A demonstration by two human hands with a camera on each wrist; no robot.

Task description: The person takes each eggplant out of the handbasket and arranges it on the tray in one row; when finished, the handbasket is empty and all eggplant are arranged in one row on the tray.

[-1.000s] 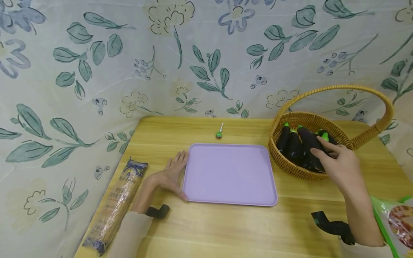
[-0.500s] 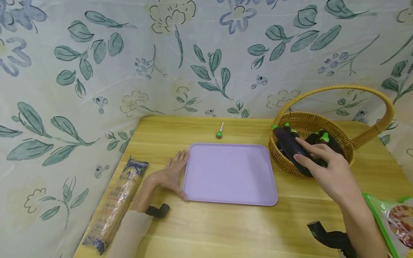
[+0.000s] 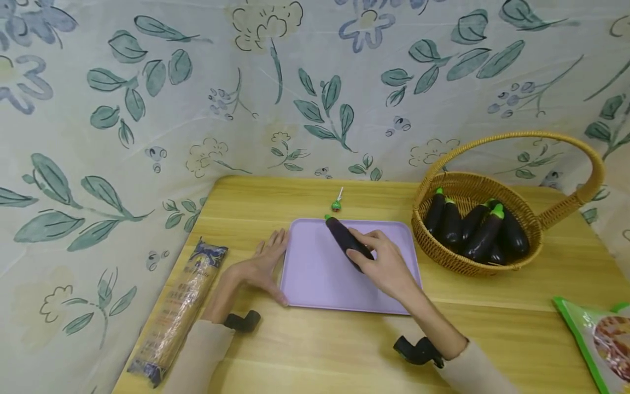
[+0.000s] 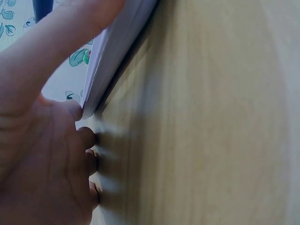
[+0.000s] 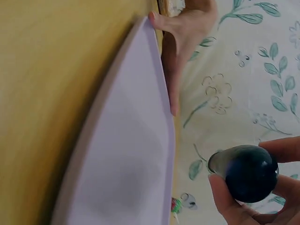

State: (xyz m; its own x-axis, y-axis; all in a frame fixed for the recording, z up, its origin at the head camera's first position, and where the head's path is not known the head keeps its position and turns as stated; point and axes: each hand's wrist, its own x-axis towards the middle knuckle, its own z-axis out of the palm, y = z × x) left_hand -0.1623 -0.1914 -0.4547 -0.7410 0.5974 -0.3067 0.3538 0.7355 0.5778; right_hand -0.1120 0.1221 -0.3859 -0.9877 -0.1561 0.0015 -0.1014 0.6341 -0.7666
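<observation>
My right hand [image 3: 384, 265] grips a dark purple eggplant [image 3: 344, 235] by its thick end, its green stem pointing to the far left. In the right wrist view the eggplant [image 5: 251, 173] hangs above the lilac tray [image 5: 126, 140], pinched between thumb and fingers. My left hand [image 3: 261, 268] lies at the tray's left edge with fingers spread and fairly straight. Its thumb and a fingertip touch the rim of the tray [image 3: 315, 284]; in the left wrist view the hand [image 4: 47, 154] is seen from the palm side.
At the right, a handled wicker basket [image 3: 443, 257] holds several eggplants [image 3: 484, 235]. A small green lollipop [image 3: 336, 206] lies behind the tray. A long pack of dried noodles [image 3: 179, 312] lies left of my left arm. A green-edged bag [image 3: 598, 334] is at the right front.
My right hand has lifted one eggplant out of the basket and carried it left, over the tray. My left hand has stayed at the tray's left edge.
</observation>
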